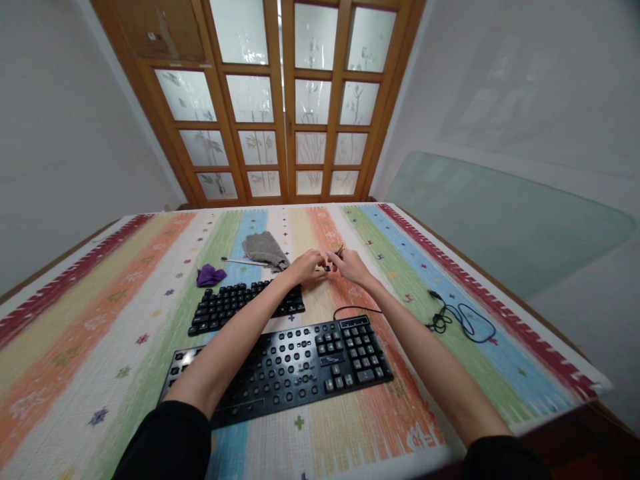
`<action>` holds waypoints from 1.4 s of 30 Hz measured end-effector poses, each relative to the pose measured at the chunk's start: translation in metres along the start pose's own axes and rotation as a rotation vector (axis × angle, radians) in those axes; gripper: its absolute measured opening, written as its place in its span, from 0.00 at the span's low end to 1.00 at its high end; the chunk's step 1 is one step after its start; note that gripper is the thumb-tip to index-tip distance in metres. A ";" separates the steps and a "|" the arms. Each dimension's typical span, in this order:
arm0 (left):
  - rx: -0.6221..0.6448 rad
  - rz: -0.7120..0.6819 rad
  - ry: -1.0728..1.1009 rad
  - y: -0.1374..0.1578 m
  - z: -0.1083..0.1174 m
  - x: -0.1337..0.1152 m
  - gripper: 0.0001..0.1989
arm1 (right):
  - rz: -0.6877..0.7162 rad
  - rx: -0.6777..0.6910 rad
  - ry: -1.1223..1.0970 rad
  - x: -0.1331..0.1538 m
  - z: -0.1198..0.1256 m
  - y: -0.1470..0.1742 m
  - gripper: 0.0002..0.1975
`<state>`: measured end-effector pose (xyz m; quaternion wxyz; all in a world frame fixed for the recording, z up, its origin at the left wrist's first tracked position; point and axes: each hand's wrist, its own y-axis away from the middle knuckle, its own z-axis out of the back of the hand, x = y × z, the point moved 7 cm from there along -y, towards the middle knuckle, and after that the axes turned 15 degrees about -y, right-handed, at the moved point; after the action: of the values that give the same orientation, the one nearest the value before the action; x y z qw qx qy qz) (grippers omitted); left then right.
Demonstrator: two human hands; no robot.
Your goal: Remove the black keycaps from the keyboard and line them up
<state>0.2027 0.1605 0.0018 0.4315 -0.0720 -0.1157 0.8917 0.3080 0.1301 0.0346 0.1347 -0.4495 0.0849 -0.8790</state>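
Observation:
My left hand (306, 268) is closed in a pinch on a small black keycap (327, 268), above the far side of the cloth. Close beside it, my right hand (350, 267) is also closed, its fingertips near the keycap. A thin dark item (340, 251) pokes up from the right fingers; its kind is too small to make out. Below my hands lies a black keyboard (295, 363), many of its keys stripped off and the number-pad keys in place. Loose black keycaps (220, 308) are laid out in rows behind it, partly covered by my left arm.
A grey cloth (265, 249), a thin white-handled brush (245, 261) and a crumpled purple cloth (211, 275) lie at the back left. Coiled dark cable (465, 321) rests at the right. The striped tablecloth (125, 320) covers the table; wooden glass-paned doors (285, 100) stand beyond.

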 end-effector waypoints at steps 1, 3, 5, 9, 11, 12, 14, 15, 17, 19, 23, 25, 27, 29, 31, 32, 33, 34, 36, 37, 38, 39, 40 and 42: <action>0.002 -0.002 -0.001 0.000 0.000 0.000 0.06 | 0.000 -0.001 0.004 -0.001 0.000 0.000 0.23; 0.006 -0.007 -0.003 0.001 0.000 -0.001 0.06 | 0.000 -0.003 0.014 -0.002 -0.001 0.001 0.22; 0.007 -0.006 -0.006 0.001 0.000 -0.003 0.06 | -0.003 -0.010 0.026 -0.003 -0.002 0.001 0.20; 0.012 -0.008 -0.014 0.002 0.001 -0.007 0.06 | -0.013 -0.024 0.058 -0.006 -0.003 0.002 0.18; 0.012 -0.009 -0.018 0.002 0.003 -0.009 0.07 | -0.020 -0.029 0.080 -0.008 -0.002 0.002 0.18; 0.011 -0.007 -0.020 0.003 0.004 -0.009 0.07 | -0.024 -0.033 0.092 -0.009 -0.001 0.003 0.17; 0.007 0.000 -0.028 0.004 0.007 -0.009 0.08 | -0.035 -0.045 0.114 -0.013 0.001 0.005 0.16; 0.006 0.004 -0.033 0.004 0.008 -0.009 0.08 | -0.040 -0.052 0.123 -0.016 0.003 0.005 0.16; 0.012 0.010 -0.046 0.005 0.010 -0.008 0.08 | -0.049 -0.067 0.135 -0.020 0.006 0.007 0.17; 0.026 0.015 -0.062 0.005 0.009 -0.008 0.08 | -0.052 -0.080 0.141 -0.023 0.008 0.008 0.17; 0.055 0.034 -0.099 0.003 0.002 -0.009 0.09 | -0.043 -0.094 0.144 -0.023 0.010 0.009 0.18; 0.067 0.047 -0.116 0.001 -0.002 -0.009 0.08 | -0.037 -0.096 0.145 -0.022 0.010 0.010 0.19; 0.078 0.061 -0.131 -0.001 -0.004 -0.008 0.08 | -0.031 -0.097 0.146 -0.020 0.010 0.010 0.19; 0.089 0.076 -0.143 -0.002 -0.005 -0.007 0.09 | -0.027 -0.099 0.145 -0.019 0.011 0.011 0.20; 0.100 0.086 -0.154 -0.002 -0.006 -0.006 0.09 | -0.025 -0.099 0.143 -0.019 0.011 0.011 0.20; 0.106 0.089 -0.159 -0.002 -0.006 -0.005 0.09 | -0.026 -0.098 0.141 -0.019 0.012 0.011 0.20; 0.112 0.091 -0.163 -0.001 -0.007 -0.005 0.09 | -0.027 -0.097 0.139 -0.018 0.012 0.012 0.20; 0.117 0.091 -0.166 -0.001 -0.008 -0.004 0.09 | -0.028 -0.096 0.136 -0.018 0.012 0.012 0.20; 0.125 0.091 -0.170 0.000 -0.009 -0.003 0.10 | -0.029 -0.095 0.131 -0.018 0.011 0.013 0.20; 0.127 0.091 -0.170 0.000 -0.009 -0.003 0.10 | -0.029 -0.095 0.129 -0.017 0.011 0.013 0.20; 0.129 0.091 -0.169 0.000 -0.010 -0.003 0.10 | -0.029 -0.095 0.126 -0.017 0.011 0.014 0.20; 0.131 0.091 -0.169 0.000 -0.011 -0.002 0.10 | -0.028 -0.095 0.123 -0.016 0.011 0.014 0.20; 0.132 0.092 -0.169 0.001 -0.011 -0.002 0.10 | -0.027 -0.094 0.120 -0.015 0.011 0.015 0.20; 0.136 0.092 -0.168 0.001 -0.011 -0.002 0.10 | -0.026 -0.090 0.114 -0.013 0.011 0.015 0.19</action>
<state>0.2058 0.1604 -0.0090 0.3827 0.0273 -0.0873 0.9193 0.3270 0.1192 0.0271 0.0977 -0.4054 0.1261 -0.9001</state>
